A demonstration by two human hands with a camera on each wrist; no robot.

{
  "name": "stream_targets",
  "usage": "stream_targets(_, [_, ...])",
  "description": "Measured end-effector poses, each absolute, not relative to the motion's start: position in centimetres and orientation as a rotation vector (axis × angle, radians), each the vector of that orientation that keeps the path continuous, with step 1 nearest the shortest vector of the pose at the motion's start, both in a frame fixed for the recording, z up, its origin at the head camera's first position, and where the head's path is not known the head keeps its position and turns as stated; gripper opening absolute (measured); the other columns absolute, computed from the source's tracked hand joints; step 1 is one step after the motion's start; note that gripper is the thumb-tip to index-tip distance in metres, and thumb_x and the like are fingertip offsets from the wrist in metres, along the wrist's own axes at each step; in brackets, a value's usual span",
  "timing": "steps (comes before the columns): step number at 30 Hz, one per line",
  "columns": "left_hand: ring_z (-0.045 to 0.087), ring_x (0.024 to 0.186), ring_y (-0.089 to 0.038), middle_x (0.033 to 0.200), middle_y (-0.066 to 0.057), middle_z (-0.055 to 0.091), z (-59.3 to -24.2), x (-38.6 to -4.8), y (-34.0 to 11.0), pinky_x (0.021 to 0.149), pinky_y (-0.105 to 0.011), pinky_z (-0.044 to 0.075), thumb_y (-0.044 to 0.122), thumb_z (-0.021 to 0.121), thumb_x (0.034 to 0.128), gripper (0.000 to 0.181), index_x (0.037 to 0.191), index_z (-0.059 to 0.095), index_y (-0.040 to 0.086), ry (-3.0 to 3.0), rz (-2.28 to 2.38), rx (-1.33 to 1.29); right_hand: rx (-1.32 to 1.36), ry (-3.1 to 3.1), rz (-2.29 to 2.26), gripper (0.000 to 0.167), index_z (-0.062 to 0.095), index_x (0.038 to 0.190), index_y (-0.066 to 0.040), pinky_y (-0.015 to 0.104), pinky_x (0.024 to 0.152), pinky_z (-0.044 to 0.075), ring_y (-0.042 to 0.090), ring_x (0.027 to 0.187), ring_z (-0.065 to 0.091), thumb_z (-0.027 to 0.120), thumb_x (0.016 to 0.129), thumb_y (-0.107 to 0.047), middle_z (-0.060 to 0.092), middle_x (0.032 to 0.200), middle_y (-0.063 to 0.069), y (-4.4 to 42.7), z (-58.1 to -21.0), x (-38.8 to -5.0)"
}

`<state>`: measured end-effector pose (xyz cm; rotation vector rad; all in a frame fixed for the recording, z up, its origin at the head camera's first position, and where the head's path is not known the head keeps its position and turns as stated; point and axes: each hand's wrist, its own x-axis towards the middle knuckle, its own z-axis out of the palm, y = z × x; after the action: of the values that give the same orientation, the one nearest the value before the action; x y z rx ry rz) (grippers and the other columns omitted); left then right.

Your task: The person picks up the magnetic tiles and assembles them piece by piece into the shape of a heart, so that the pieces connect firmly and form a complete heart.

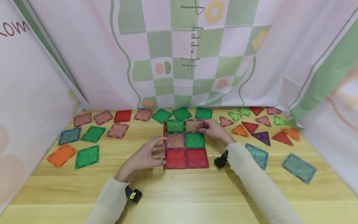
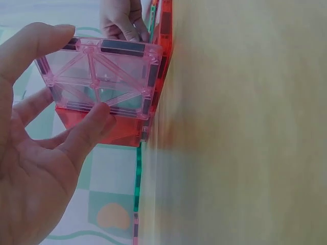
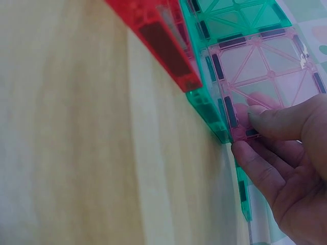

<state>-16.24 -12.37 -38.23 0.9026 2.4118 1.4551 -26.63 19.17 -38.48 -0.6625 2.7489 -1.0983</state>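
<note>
- Head view: on the table (image 1: 179, 196), a floor of four flat tiles (image 1: 188, 153) is laid out. Along its far edge, a green wall tile (image 1: 175, 126) is stood at eleven o'clock and a pink back tile (image 1: 191, 125) at one.
- Same view: the pink back tile is held by the right hand (image 1: 213, 130); the left hand (image 1: 144, 155) is placed at nine o'clock, against a side wall (image 1: 164, 130) seen nearly edge-on. Loose square tiles (image 1: 93, 134) are scattered towards ten, loose triangles (image 1: 250, 127) towards two.
- Left wrist view: an upright pink side tile (image 2: 125, 66) is spanned by bent, parted fingers, with the thumb at one edge; how firmly it is gripped cannot be told. Light steadying seems best, since the wall could be tipped by a hard squeeze.
- Right wrist view: a corner of the pink back tile is pinched between thumb and fingers, closed to about the tile's thickness. Its side is set along the green wall tile; whether its bottom edge is fully joined cannot be told. That edge should be seated flush along the floor, and both corners lined up, before the pinch is eased.
</note>
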Motion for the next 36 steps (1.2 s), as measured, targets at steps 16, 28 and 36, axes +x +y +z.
stream_targets(16, [0.057,0.117,-0.036,0.137,-0.020,0.050,-38.4,-17.3,-13.5,0.092,-0.038,0.052,0.004,0.068,0.0855,0.064,0.142,0.039,0.007,2.429,1.520,0.735,-0.612,2.812,-0.996,0.015,0.065,0.103,0.001,0.040,0.078,0.050,0.026,0.087,0.062,0.060,0.091,-0.006,0.068,0.094,0.015,19.9,-38.3,-25.2])
stream_targets(28, [0.066,0.097,-0.034,0.111,-0.024,0.066,-38.3,-20.8,-14.1,0.084,-0.042,0.054,0.000,0.061,0.0885,0.032,0.120,0.061,-0.007,2.869,1.353,0.684,-0.601,2.940,-1.064,0.012,0.060,0.080,-0.002,0.027,0.061,0.044,0.015,0.067,0.053,0.071,0.079,-0.002,0.062,0.074,0.008,19.7,-38.6,-20.6])
stream_targets(36, [0.065,0.091,-0.037,0.096,-0.025,0.068,-37.7,-24.3,-13.3,0.081,-0.046,0.053,-0.006,0.060,0.0846,0.019,0.102,0.065,-0.010,2.995,1.193,0.802,-0.381,2.841,-1.246,0.022,0.053,0.085,-0.002,0.027,0.062,0.046,0.016,0.074,0.055,0.074,0.076,-0.001,0.062,0.081,0.010,17.8,-38.5,-16.4])
